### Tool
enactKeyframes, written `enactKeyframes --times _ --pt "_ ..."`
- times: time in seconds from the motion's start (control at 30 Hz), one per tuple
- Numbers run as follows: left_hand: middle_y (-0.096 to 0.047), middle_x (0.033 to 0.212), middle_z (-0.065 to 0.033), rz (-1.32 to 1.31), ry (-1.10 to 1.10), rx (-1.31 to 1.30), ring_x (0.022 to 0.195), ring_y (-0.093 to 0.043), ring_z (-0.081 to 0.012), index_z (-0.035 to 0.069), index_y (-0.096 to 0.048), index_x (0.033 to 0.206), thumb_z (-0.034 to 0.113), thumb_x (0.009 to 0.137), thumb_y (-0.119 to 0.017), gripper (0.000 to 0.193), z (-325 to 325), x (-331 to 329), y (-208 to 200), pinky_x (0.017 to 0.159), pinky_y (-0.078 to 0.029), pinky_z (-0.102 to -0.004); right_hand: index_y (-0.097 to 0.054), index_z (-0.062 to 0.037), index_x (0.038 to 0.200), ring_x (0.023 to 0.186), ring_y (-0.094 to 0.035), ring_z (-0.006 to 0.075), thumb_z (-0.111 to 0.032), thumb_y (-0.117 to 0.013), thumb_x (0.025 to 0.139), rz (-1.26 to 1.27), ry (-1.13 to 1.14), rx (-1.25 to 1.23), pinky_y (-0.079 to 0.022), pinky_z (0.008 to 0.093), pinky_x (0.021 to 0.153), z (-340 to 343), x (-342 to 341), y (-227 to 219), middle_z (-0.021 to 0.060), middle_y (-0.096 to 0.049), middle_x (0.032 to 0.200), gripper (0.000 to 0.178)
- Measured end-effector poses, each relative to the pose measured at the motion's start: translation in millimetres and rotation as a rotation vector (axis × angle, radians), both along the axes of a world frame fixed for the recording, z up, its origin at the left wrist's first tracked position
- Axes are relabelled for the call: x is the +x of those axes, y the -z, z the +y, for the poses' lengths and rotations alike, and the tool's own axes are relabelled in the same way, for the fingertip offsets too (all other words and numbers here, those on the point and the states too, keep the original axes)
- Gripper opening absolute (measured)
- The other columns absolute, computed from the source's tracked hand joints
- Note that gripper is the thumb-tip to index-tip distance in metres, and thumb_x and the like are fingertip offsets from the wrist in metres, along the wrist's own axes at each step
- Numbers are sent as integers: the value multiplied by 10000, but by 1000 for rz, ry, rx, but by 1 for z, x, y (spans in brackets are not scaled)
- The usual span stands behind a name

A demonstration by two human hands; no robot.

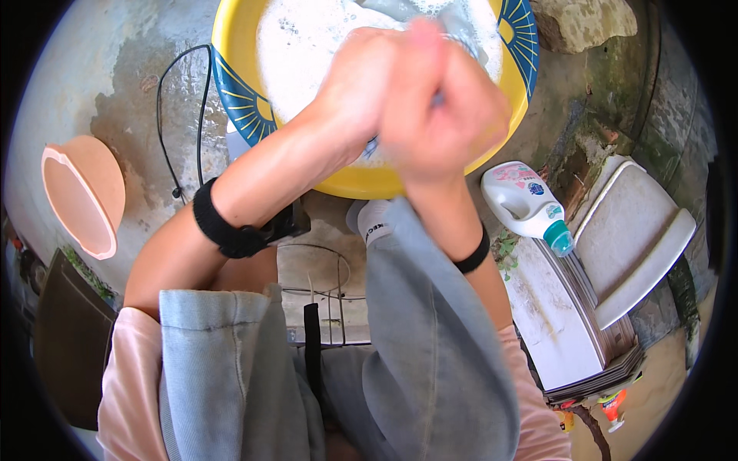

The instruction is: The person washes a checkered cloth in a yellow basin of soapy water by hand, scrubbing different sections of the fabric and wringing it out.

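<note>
The wet grey concrete floor (134, 84) spreads around the work, with a dark damp patch at the left, a peach-coloured tub (115, 173) tilted toward the person and a looped black cord (160, 123) beside the big basin. At the right are a pale rock (588, 23), a white bottle with a teal cap (516, 196), a stack of white boards (550, 323) and a whitish, curved-edged panel (634, 238). Grey-blue trousers (438, 338) fill the lower middle, and a wire frame (330, 307) shows between the knees. The yellow basin (357, 183), its rim patterned in blue, holds white suds (304, 46); the left hand (365, 81) and right hand (453, 111) meet above it and block much of its middle. Small bits of what seems a blue-and-white cloth (372, 146) show at the hands, over the basin, wet-looking and mostly hidden. The right fingers look curled in, but both hands are blurred, and I cannot tell whether either set is clamped on the cloth
</note>
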State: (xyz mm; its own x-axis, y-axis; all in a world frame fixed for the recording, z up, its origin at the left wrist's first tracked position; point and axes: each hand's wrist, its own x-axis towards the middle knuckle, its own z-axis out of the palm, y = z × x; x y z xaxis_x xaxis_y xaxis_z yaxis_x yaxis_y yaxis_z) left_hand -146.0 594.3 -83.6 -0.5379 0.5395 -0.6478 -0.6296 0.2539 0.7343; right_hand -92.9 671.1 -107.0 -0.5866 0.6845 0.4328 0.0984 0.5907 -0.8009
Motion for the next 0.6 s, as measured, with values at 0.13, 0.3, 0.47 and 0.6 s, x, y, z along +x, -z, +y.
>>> enactKeyframes --times 0.13,0.3,0.47,0.6 --pt "-607 745 -86 -138 -49 -142 649 -481 -135 -58 -649 848 258 954 -511 361 12 -6 -3 596 -418 -333 -501 23 653 507 -333 57 -135 -574 976 -61 3 -149 -273 259 444 15 -4 4 4 -402 501 367" --pt "-549 653 -85 305 71 213 609 -441 -139 -91 -615 784 230 947 -501 377 0 -1 6 566 -402 -366 -503 6 624 484 -333 90 -154 -614 940 -37 3 -111 -271 290 437 -2 -1 2 8 -383 508 371" --pt "-621 701 -183 17 74 -153 634 -574 -232 -65 -629 784 231 930 -502 354 11 -8 7 611 -456 -381 -488 -14 576 475 -356 89 -117 -651 884 -128 84 -236 -300 285 443 1 -9 -21 50 -417 482 363" --pt "-596 662 -169 351 196 11 626 -528 -198 -91 -618 750 247 936 -468 414 6 -10 1 632 -450 -390 -444 -10 571 499 -338 64 -112 -637 894 -23 38 -262 -271 278 438 9 -10 -2 42 -391 487 391"
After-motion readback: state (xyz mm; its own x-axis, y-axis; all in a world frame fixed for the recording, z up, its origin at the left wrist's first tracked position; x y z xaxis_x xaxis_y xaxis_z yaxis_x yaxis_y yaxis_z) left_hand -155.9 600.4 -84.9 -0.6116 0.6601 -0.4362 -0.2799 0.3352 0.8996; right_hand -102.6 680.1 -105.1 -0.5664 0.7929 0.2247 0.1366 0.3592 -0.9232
